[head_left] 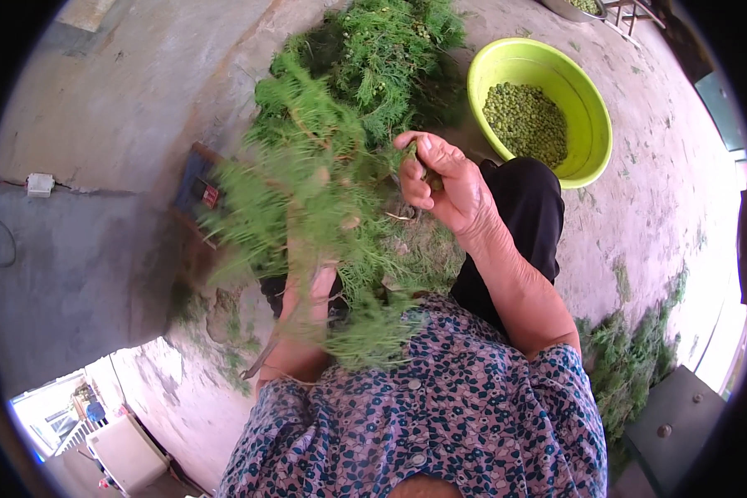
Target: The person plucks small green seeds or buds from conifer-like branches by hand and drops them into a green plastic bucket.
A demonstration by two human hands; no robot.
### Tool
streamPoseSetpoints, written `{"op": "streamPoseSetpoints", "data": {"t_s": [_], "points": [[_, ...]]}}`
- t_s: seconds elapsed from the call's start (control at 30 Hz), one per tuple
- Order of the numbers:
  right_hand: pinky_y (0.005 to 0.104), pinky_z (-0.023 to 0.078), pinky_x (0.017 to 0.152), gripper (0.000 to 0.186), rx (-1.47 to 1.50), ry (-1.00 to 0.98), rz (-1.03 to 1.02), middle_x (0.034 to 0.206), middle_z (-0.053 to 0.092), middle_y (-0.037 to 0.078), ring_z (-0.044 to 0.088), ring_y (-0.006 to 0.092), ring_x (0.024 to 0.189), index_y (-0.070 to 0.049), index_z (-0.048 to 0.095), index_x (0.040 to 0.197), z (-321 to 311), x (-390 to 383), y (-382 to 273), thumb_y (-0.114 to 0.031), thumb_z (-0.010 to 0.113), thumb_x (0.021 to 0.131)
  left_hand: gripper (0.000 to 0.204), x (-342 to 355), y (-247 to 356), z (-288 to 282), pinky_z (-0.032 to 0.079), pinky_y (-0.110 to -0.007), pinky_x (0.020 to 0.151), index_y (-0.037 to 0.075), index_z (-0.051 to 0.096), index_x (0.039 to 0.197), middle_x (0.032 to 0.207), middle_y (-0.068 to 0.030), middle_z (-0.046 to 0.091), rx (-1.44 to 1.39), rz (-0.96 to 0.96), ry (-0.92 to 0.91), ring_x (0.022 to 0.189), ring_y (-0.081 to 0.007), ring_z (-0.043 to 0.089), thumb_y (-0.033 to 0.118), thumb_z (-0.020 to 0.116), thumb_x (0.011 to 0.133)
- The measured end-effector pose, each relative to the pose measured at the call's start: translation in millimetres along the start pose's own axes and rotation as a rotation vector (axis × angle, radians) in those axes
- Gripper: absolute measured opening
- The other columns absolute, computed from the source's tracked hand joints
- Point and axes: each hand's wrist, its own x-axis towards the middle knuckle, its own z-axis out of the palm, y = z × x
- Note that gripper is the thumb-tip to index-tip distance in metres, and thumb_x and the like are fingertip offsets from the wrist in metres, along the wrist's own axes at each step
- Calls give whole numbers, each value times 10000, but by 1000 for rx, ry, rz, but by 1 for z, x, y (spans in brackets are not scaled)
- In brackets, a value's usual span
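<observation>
A leafy evergreen branch (282, 191), blurred by motion, lies across my left forearm, its bare woody stem slanting down toward my lap. My left hand (350, 222) is mostly covered by this foliage; only bits of the fingers show, closed around the branch. To its right, my right hand (444, 178) is raised with curled fingers. Small round green cones (431, 176) sit in that palm, and thumb and forefinger pinch near a bit of green. Just beyond my hands rises a heap of cut evergreen branches (398, 58) dotted with similar cones.
A yellow-green plastic basin (589, 100) partly filled with green cones (527, 120) stands beyond my right knee (527, 216). More evergreen cuttings (635, 357) lie on the floor at right. A dark box-like object (195, 187) is left of the branch. Part of a metal bowl (574, 8) shows far right.
</observation>
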Motion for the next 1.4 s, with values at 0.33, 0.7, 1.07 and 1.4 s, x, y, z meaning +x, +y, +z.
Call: {"op": "streamPoseSetpoints", "data": {"t_s": [0.33,0.7,1.07,1.4], "points": [[182,244,346,217,-452,94,54,556,459,-16,347,44,398,-28,590,990,17,-8,7,-200,503,891,367,-13,-25,49,404,-269,803,72,532,1133,1094,-33,526,656,134,231,1023,-135,489,310,528,853],[208,366,423,196,-295,274,-132,638,535,16,478,89,488,-24,577,904,0,0,7,-191,474,905,276,44,14,-48,441,-244,707,32,548,1032,1038,-70,544,254,-455,-194,878,-130,536,219,564,831],[448,413,922,279,177,143,-99,1114,493,244,494,360,1063,49,477,971,-5,4,6,-202,361,937,416,-2,-11,13,458,-284,809,-3,460,1172,1235,-141,442,309,-124,244,1121,-201,453,208,560,828],[441,383,944,242,105,100,-141,1134,515,202,473,336,1109,-3,508,955,2,1,17,-208,380,935,208,3,-24,63,498,-268,737,19,566,999,980,-59,582,186,20,392,868,-143,577,120,578,817]]}}
